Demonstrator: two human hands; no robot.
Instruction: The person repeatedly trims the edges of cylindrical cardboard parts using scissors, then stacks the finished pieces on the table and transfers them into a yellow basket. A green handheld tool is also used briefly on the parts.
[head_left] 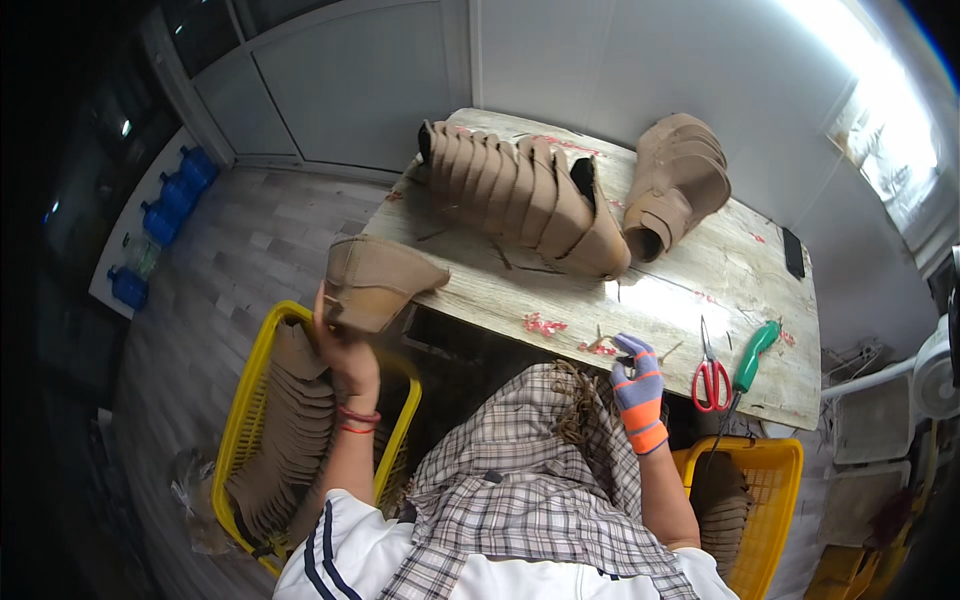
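My left hand [348,358] grips a brown shoe upper [378,282] by its near edge, lifted beside the table's left front corner and above a yellow basket. A red cord circles that wrist. My right hand [638,390], in a grey and orange glove, is at the table's front edge. Its fingers curl toward the thumb; anything between them is too small to make out. Farther back on the table lies a long row of nested brown shoe uppers [520,200]. A second nested stack of uppers [680,180] rests to its right.
Red-handled scissors [710,380] and a green-handled corded tool [757,355] lie on the table [690,290] at right, a phone [793,253] behind them. Yellow baskets with uppers stand left [232,420] and right [775,500]. Brown scraps [572,400] lie on my plaid apron. Blue water jugs [180,195] stand far left.
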